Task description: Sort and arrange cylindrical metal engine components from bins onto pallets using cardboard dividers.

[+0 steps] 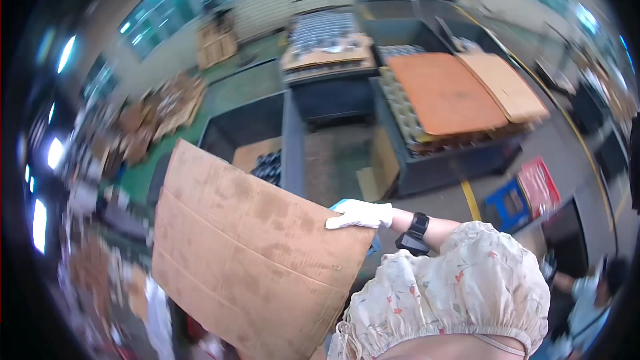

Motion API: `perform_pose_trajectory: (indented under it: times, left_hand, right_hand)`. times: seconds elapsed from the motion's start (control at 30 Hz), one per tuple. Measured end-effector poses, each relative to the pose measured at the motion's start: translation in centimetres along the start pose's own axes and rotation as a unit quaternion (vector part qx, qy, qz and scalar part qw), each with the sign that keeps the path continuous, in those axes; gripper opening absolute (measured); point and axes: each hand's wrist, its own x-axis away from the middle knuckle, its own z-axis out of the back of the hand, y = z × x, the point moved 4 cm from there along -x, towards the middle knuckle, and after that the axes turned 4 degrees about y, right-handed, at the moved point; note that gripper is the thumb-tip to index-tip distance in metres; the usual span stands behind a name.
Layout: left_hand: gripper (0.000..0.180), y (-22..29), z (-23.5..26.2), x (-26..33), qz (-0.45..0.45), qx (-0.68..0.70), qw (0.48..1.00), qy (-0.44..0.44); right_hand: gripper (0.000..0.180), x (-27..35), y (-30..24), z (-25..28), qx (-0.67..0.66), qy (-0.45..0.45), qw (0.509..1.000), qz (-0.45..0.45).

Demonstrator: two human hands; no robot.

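A large brown cardboard sheet (253, 253), creased and stained with dark patches, is tilted in front of me on the left. My right hand (360, 215), in a white glove, is closed on the sheet's upper right edge, fingers lying over its face. A black watch (418, 225) and another dark device (412, 243) are on that wrist, below a floral sleeve cover (460, 287). Something blue shows beside the sheet's edge under the glove. My left hand is out of sight; the sheet covers much of that side.
Ahead stand dark metal bins: one with dark parts (268, 167), one stacked with shiny metal parts (325, 32), and one topped by an orange-brown board (447, 92). Blue and red plastic stools (507, 205) stand right. Another person (593, 300) is at the lower right. Cardboard piles (143, 120) lie left.
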Motion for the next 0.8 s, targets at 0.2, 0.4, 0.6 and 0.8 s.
perform_pose_trajectory:
  times: [0.2,0.4,0.6,0.8]
  left_hand:
    - [0.051,6.8,-15.9,-2.2,0.004,-0.124,0.977,-0.175]
    - [0.042,9.2,-29.1,-1.1,-0.070,-0.068,0.937,-0.335]
    - [0.040,5.6,-40.9,-1.9,-0.018,-0.030,0.890,-0.455]
    - [0.037,-0.3,-55.5,7.3,0.019,-0.070,0.817,-0.572]
  right_hand:
    - [0.050,11.1,5.5,11.3,-0.132,0.258,0.957,-0.031]
    - [0.047,17.1,7.5,13.5,-0.155,0.404,0.899,-0.063]
    - [0.038,23.5,7.2,18.1,-0.191,0.501,0.842,-0.055]
    - [0.039,30.9,9.0,28.2,-0.196,0.573,0.796,-0.010]
